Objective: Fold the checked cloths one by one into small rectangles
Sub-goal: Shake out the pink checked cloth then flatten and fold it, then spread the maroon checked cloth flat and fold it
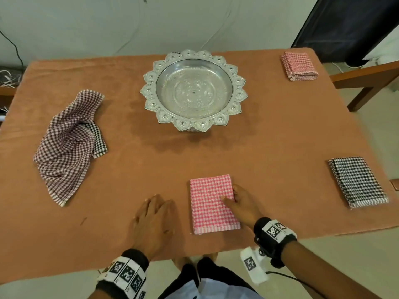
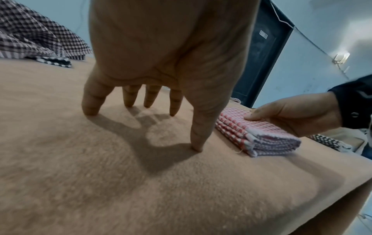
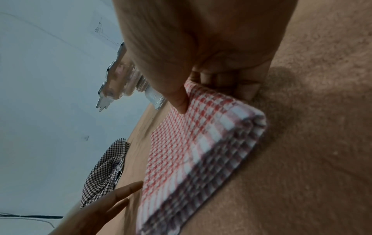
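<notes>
Head view: the right hand [image 1: 241, 203] grips the right edge of the folded pink checked cloth [image 1: 210, 203], thumb on top and fingers curled under the edge. The cloth lies flat as a small rectangle near the front edge of the brown table cover [image 1: 269, 137]. Right wrist view confirms the pinch: thumb pressed on the upper layer, fingers [image 3: 219, 79] tucked beneath the stacked folds.

The left hand [image 1: 152, 221] is open, fingers straight and slightly spread, holding nothing. Left wrist view shows its fingertips [image 2: 90, 109] touching the table cover, just left of the pink cloth and apart from it.

An unfolded maroon checked cloth [image 1: 67, 143] lies crumpled at the left, over a black checked cloth [image 1: 98, 139] that shows at its right edge. A folded black checked cloth [image 1: 357, 181] lies at the right edge; a folded red checked cloth [image 1: 299, 65] lies at the far right corner. A silver pedestal tray [image 1: 193, 89] stands at the far centre.
</notes>
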